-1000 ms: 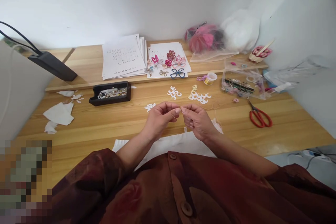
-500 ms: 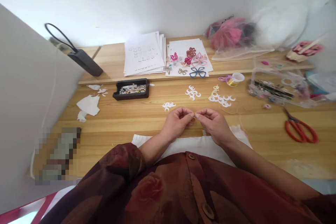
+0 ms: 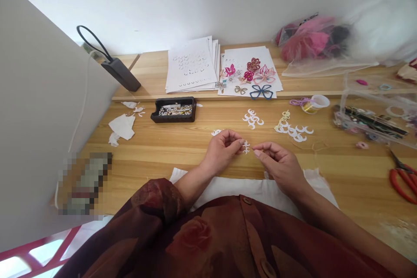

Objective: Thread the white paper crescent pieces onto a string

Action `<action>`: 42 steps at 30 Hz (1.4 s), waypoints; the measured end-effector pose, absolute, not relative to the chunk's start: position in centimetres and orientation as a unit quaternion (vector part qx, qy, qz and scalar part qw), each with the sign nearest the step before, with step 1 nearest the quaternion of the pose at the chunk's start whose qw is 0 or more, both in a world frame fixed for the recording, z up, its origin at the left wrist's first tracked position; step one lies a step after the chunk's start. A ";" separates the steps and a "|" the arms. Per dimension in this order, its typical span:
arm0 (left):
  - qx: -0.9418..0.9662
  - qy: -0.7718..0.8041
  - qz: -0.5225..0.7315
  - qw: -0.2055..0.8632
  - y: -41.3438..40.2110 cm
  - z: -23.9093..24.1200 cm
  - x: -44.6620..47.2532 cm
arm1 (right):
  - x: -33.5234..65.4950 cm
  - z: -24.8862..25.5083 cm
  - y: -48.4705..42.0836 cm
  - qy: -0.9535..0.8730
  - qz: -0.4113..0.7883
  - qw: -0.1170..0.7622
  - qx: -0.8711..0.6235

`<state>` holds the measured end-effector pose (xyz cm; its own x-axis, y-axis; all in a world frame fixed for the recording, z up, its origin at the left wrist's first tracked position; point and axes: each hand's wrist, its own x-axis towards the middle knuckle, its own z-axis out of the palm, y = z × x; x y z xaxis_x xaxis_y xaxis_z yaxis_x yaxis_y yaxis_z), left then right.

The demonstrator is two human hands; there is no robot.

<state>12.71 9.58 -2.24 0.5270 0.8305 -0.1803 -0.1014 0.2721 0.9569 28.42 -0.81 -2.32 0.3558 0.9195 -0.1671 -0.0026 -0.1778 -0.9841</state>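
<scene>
Drawn apart since the earlier frame are the left hand [image 3: 222,152] and the right hand [image 3: 280,166], and the view is turned further left. A wooden desk [image 3: 153,169] is backed by a raised wooden shelf [image 3: 195,94]. A white cloth [image 3: 247,189] is spread at the desk's near edge, below a maroon floral shirt [image 3: 195,243]. Printed paper sheets [image 3: 191,63] and a sheet of mounted flower shapes [image 3: 249,71] lie on the shelf, their markings too small to read. A clear plastic box [image 3: 374,115], red-handled scissors [image 3: 402,184] and a black tray of beads [image 3: 174,109] sit about the desk. A small white cutout [image 3: 246,147] is pinched in the left hand's fingertips, while the right hand is empty, its fingers narrowly curled just beside the cutout.
</scene>
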 end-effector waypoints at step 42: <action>0.768 0.547 0.254 0.216 22.2 2.6 4.4 | 32.7 2.1 -5.0 -0.372 0.395 0.496 -0.678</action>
<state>4.45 22.25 2.60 0.2726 0.9498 0.1539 0.7310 -0.3084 0.6087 32.71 -4.97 2.11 0.4109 0.8963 -0.1667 0.1134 -0.2317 -0.9662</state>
